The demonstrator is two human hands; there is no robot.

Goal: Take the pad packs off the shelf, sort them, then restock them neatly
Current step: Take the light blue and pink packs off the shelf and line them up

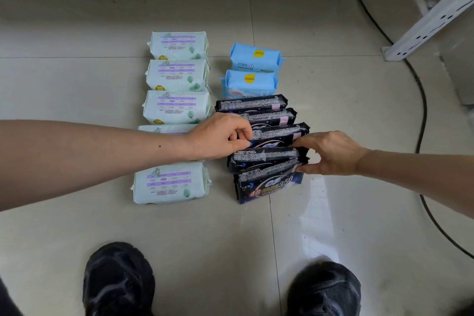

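Note:
Pad packs lie in two rows on the tiled floor. The left row holds several pale green packs with purple bands. In the right row two blue packs sit at the far end, then several black packs lean against one another. My left hand pinches the left end of a black pack in the middle of the row. My right hand grips the right end of the second-nearest black pack. The nearest black pack shows its printed face. My left forearm hides part of one green pack.
A white perforated shelf upright stands at the far right with its foot on the floor. A black cable curves across the tiles on the right. My two black shoes are at the bottom of the view.

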